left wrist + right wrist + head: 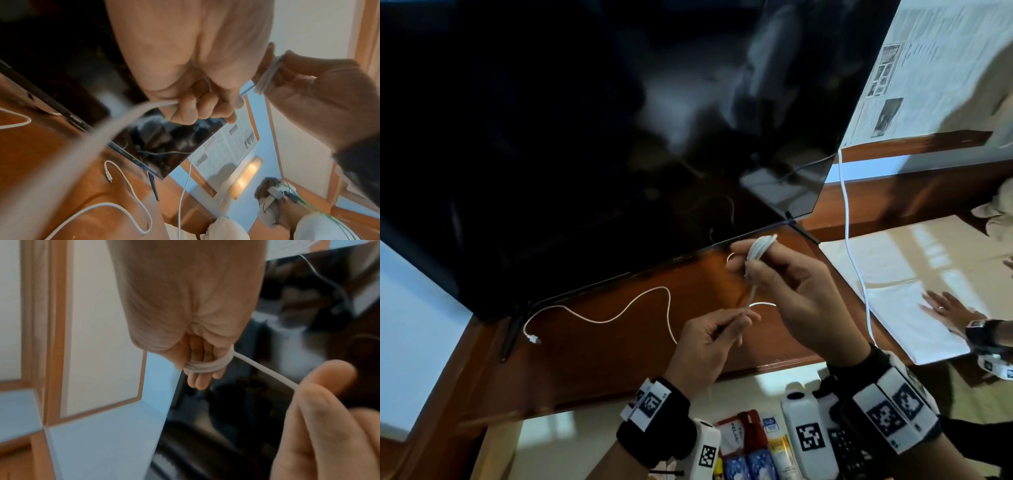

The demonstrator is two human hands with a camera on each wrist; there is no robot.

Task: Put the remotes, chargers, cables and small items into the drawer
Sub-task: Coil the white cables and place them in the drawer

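A white cable [619, 317] lies in loose curves on the brown cabinet top [592, 356], its plug [534, 339] near the TV foot. Part of it is wound in a tight coil [758, 250] round the fingers of my right hand [753, 263], which holds the coil up in front of the TV's lower edge. My left hand [739, 320] pinches the strand just below it, and the cable runs taut between the two hands. The right wrist view shows the coil [207, 366] round the fingertips. In the left wrist view my curled fingers [191, 107] grip the strand.
A large black TV [585, 137] stands at the back of the cabinet. Another white cable [851, 246] hangs down at its right. Below the front edge is an open drawer [571, 431] with white bottles [808, 435] and a black remote [849, 452]. Another person's hand [945, 305] rests on white sheets.
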